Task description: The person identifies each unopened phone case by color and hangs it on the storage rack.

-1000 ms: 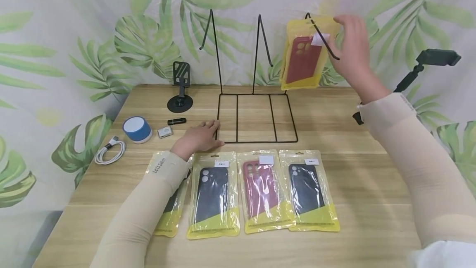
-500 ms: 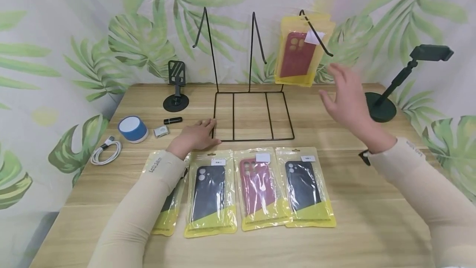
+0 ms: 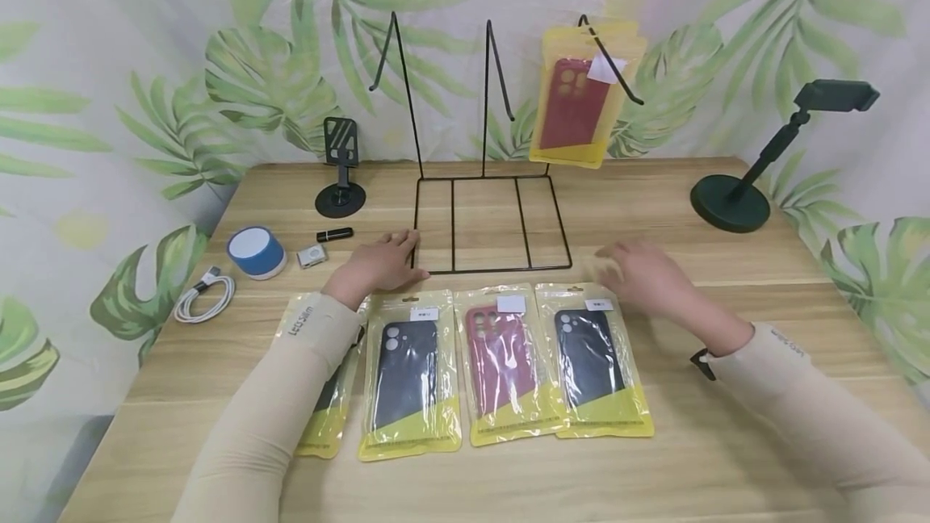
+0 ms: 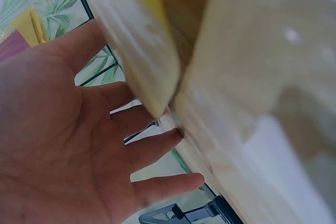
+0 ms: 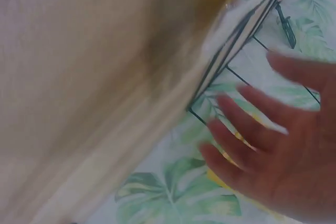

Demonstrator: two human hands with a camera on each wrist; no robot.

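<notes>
Four flat packets lie in one row on the surface (image 3: 508,483): the leftmost packet (image 3: 323,430), partly hidden by the left sleeve (image 3: 250,402), the second packet (image 3: 408,378) with a dark phone case, the third packet (image 3: 504,366) with a red one, and the fourth packet (image 3: 594,366) with a dark one. The third's near right corner meets the fourth's near left corner.

Beyond them stands one wire rack (image 3: 494,269) with three hooks; yellow packets (image 3: 570,107), their exact number unclear, hang on the right one, a red case showing foremost.

The left hand (image 3: 378,265) rests at the rack's left side, its grip released, fingers spread. The right hand (image 3: 643,274), blurred, is by the fourth packet's far end, its grip released and holding nothing; contact cannot be told.

Far left are one speaker (image 3: 257,255), one coiled cable (image 3: 229,294), one silver gadget (image 3: 312,256), one black stick (image 3: 335,234) and one of two stands (image 3: 341,200); the other is far right.
</notes>
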